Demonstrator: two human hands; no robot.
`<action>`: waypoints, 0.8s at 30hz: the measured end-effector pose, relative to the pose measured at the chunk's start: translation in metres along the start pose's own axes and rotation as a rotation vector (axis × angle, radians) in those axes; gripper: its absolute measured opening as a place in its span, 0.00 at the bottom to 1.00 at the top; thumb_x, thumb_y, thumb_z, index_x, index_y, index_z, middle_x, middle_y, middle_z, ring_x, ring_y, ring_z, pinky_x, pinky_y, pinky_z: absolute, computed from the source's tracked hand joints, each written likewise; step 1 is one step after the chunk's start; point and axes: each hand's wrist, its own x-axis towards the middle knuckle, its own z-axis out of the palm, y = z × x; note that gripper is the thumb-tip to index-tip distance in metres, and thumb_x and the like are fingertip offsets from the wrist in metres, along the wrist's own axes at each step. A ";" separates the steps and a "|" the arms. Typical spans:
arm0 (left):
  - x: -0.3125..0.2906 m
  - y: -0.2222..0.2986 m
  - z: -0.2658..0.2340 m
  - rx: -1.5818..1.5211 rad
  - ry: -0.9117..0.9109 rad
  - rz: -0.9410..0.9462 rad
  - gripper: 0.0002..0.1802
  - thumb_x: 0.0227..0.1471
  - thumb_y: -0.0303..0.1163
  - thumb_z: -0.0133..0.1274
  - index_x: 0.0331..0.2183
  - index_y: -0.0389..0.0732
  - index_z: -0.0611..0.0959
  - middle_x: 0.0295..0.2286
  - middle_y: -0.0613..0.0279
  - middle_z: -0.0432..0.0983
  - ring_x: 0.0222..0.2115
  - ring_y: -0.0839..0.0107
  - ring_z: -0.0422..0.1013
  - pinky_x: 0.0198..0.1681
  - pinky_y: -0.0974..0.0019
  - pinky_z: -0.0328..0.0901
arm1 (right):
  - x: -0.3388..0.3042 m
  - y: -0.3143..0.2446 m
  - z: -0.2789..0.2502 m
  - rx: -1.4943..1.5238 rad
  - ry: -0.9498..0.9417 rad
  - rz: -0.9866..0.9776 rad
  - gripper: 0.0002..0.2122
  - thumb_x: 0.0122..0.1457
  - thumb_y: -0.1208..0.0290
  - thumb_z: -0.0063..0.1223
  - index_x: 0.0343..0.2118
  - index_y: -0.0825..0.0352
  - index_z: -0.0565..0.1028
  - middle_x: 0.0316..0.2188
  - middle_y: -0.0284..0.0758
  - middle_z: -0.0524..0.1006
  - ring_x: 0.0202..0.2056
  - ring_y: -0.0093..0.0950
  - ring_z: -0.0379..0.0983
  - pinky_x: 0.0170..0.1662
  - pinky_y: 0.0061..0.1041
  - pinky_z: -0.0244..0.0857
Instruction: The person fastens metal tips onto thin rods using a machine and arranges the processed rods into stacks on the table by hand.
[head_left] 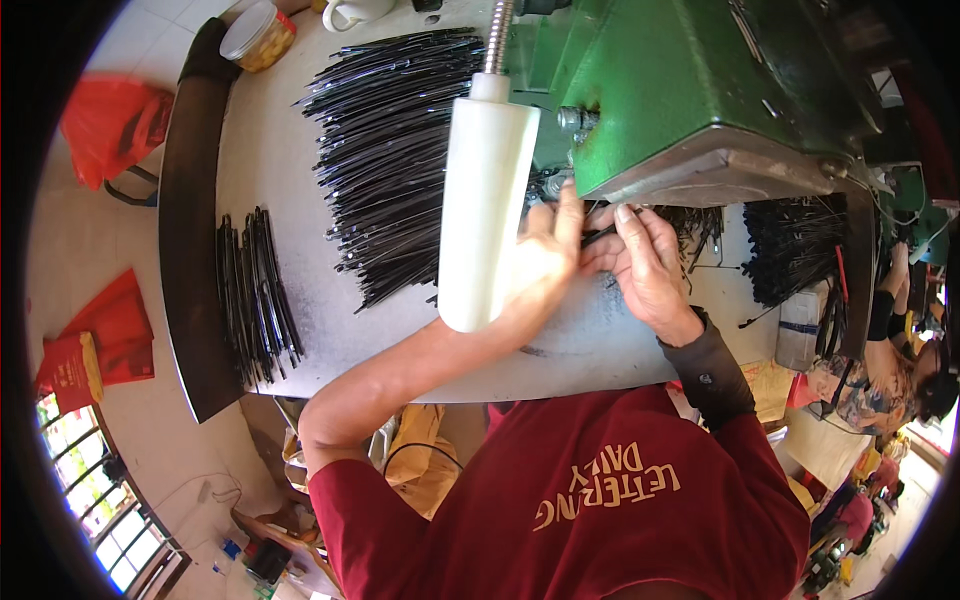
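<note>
My right hand (648, 262) is closed, thumb and fingers pinching a thin black rod (598, 236) just below the front of the green machine (665, 110). My left hand (545, 245) is beside it at the machine's lower left corner, with one finger pointing up near a small metal part. That hand is partly smeared and partly behind the white lamp (488, 210), so its grip is unclear. A wide pile of thin black rods (395, 160) lies on the table left of the lamp. A smaller bundle of black rods (258, 295) lies by the table's left edge.
The metal table (400, 365) has a dark raised rim (190, 240) at left. A lidded jar (257, 36) stands at the far left. Another heap of black rods (790, 245) lies right of the machine, near a grey box (800, 325). Another person (870, 380) sits farther right.
</note>
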 end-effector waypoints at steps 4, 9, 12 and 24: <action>-0.023 -0.013 -0.008 -0.578 -0.007 -0.293 0.05 0.58 0.26 0.46 0.33 0.36 0.75 0.13 0.58 0.69 0.13 0.70 0.68 0.17 0.68 0.63 | -0.006 0.000 0.006 0.143 -0.171 -0.016 0.12 0.68 0.66 0.37 0.38 0.72 0.66 0.48 0.45 0.67 0.35 0.38 0.78 0.36 0.32 0.77; -0.016 -0.031 -0.029 -1.279 -0.458 -0.731 0.14 0.62 0.35 0.46 0.28 0.36 0.77 0.14 0.62 0.71 0.08 0.83 0.55 0.11 0.77 0.52 | 0.002 -0.004 0.011 0.185 -0.207 0.114 0.14 0.68 0.62 0.36 0.40 0.70 0.67 0.39 0.43 0.74 0.36 0.36 0.78 0.38 0.33 0.76; -0.015 -0.032 -0.029 -1.313 -0.468 -0.741 0.16 0.61 0.36 0.47 0.27 0.34 0.78 0.15 0.60 0.73 0.07 0.82 0.55 0.11 0.76 0.52 | 0.009 -0.004 0.011 0.234 -0.236 0.166 0.15 0.68 0.60 0.38 0.42 0.70 0.67 0.36 0.43 0.76 0.37 0.35 0.78 0.40 0.34 0.75; -0.026 -0.038 -0.022 -1.759 -0.008 -0.876 0.14 0.59 0.31 0.48 0.43 0.32 0.75 0.29 0.51 0.79 0.26 0.64 0.77 0.34 0.64 0.74 | 0.001 -0.004 -0.053 0.518 -0.107 -0.085 0.15 0.68 0.63 0.38 0.49 0.67 0.69 0.45 0.41 0.74 0.44 0.34 0.74 0.49 0.38 0.71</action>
